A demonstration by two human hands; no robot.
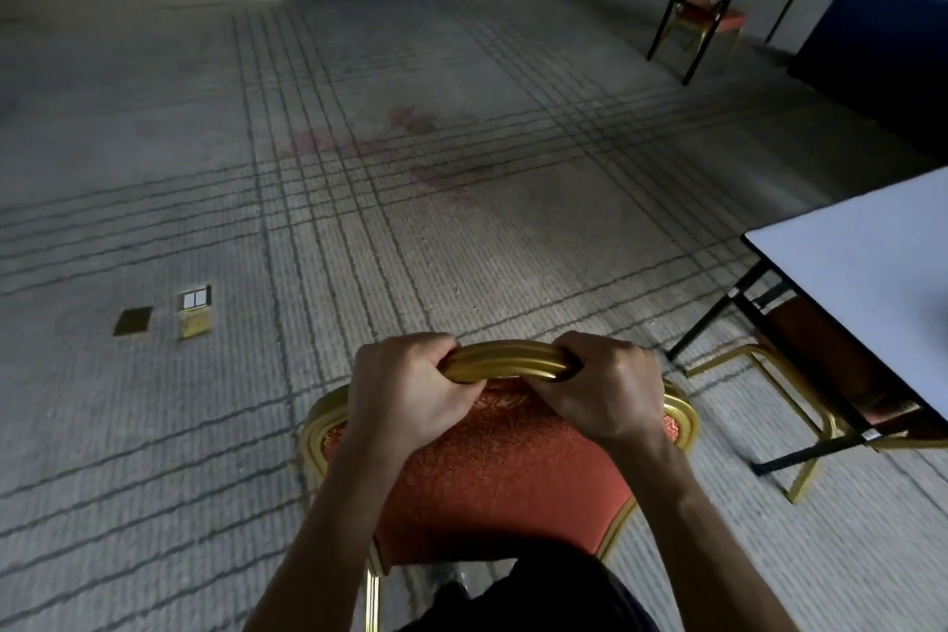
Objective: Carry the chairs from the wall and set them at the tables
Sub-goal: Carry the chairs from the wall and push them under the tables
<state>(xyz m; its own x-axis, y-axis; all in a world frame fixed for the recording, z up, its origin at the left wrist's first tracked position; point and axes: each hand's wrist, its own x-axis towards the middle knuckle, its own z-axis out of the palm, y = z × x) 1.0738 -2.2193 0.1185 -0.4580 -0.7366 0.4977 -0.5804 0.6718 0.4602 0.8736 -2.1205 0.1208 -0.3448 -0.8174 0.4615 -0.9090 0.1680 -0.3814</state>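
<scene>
The left hand and the right hand are both closed tight around the curved top rail of a gold-framed metal chair with red patterned upholstery, side by side with a short stretch of rail showing between them. The chair sits directly in front of the person, over the grey lined carpet. A white-topped folding table with black legs stands near on the right, another gold chair tucked under it.

No text, label, brand, number or sign can be read anywhere; the floor socket plate left of the chair shows only two blank pale squares, and the brass plate just below it bears marks too blurred to make out
</scene>
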